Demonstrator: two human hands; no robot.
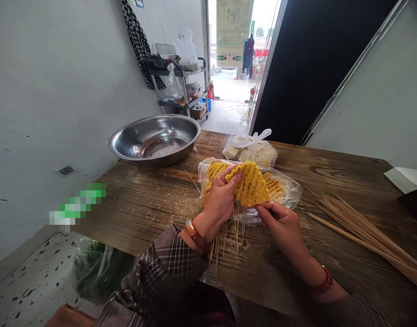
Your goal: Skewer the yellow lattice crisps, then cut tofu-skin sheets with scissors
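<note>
My left hand [223, 193] is closed on a yellow, ridged, lattice-patterned food sheet [252, 186], with the thumb across its upper left part. At the sheet's lower right corner, the fingertips of my right hand [279, 220] are pinched together on its edge. Whether a skewer is also in that pinch is hidden. Beneath the held sheet, more yellow lattice pieces [274, 185] lie in a clear plastic bag [291, 190]. Several thin wooden skewers [236, 234] stick out toward me below my left hand; their far ends are covered.
A bundle of loose skewers [361, 231] lies at the right of the wooden table [154, 195]. Behind the food is a tied plastic bag [254, 150] of pale pieces. A large metal basin [155, 138] stands at the back left. Beyond are a cart [177, 70] and a doorway.
</note>
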